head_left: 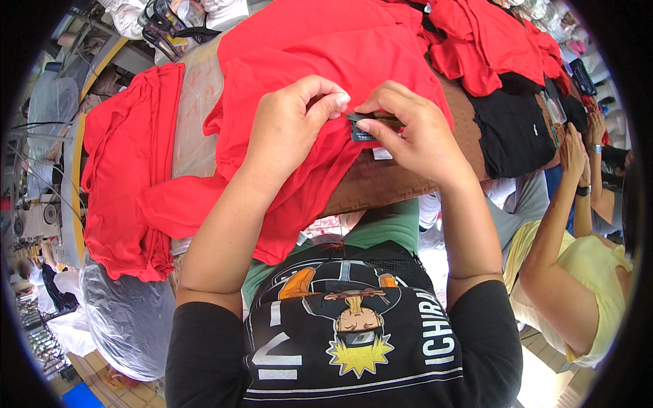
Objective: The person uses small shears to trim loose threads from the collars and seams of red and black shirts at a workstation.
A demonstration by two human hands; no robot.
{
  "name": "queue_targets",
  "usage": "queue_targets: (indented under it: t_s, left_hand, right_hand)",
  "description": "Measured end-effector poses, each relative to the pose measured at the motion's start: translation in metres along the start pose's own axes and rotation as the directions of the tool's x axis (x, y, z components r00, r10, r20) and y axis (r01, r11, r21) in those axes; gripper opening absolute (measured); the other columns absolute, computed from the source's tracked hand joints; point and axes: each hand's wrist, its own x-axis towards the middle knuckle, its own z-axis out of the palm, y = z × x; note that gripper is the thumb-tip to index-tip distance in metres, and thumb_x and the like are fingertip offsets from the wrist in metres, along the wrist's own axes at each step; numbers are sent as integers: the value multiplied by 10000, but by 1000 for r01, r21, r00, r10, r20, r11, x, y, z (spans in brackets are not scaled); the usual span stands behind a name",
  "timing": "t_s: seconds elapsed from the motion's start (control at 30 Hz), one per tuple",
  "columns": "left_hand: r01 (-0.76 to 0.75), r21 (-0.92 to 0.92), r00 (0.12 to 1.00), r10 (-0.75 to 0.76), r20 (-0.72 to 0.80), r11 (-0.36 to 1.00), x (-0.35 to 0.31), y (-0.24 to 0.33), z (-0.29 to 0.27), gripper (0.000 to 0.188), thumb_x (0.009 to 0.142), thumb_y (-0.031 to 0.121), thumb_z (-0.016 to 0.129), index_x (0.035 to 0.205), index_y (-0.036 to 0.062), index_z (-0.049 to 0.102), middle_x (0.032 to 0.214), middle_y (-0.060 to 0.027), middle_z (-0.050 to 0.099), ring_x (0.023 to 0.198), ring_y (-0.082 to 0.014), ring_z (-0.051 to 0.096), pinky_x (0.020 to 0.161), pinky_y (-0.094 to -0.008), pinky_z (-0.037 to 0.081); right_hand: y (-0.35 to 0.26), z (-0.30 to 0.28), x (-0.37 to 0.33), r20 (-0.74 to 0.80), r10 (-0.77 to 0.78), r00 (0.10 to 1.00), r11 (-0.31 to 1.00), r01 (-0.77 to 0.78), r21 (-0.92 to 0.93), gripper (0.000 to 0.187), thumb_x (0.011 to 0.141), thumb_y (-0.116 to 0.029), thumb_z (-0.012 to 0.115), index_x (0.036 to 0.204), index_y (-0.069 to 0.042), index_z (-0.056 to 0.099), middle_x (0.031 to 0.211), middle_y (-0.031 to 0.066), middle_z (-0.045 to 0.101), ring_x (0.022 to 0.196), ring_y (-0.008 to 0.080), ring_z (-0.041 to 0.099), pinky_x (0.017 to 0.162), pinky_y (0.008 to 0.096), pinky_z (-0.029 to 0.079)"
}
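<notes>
Red cloth lies spread across a brown-covered table, where work on a small dark tag appears unfinished, though how much remains cannot be told. The right hand holds the tag between thumb and fingers, above the cloth's edge; the left hand, just left of it, pinches thumb and forefinger together, anything between them too fine to make out.

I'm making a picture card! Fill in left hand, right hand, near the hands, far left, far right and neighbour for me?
Left hand: thumb and finger pinched together; anything between is too small to tell
Right hand: holds a small dark item, kind unclear
Near the hands: red cloth
Far left: red pile
Far right: black cloth
Neighbour: person in yellow
</notes>
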Motion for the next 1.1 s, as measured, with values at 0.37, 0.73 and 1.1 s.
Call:
queue_targets:
  t_s: [0.37,0.73,1.1]
  left_hand:
    - [78,-296,932,36,360,952,-26,51,-14,164,919,95,617,938,-57,677,949,-97,697,957,-163,646,876,-295,492]
    - [-297,-230,860,364,358,927,-57,113,-39,291,920,198,532,852,-16,716,1118,-204,658,1212,-337,528,1070,-472,328]
    - [-114,-360,979,166,118,926,-48,79,-43,145,960,77,511,1046,13,609,1126,-103,636,1081,-173,591,979,-318,409]
  right_hand:
    - [-8,-35,-14,-193,13,981,996,-30,-89,157,858,-47,678,1005,-27,625,834,14,612,733,69,580,618,225,452]
    - [-10,-75,-32,-380,81,921,987,-128,-99,208,854,-114,706,1018,-5,639,874,59,639,716,88,574,657,236,466]
    - [-17,-94,-18,-48,2,999,903,-22,-429,248,825,-79,673,1063,-31,624,931,129,637,825,223,653,731,325,513]
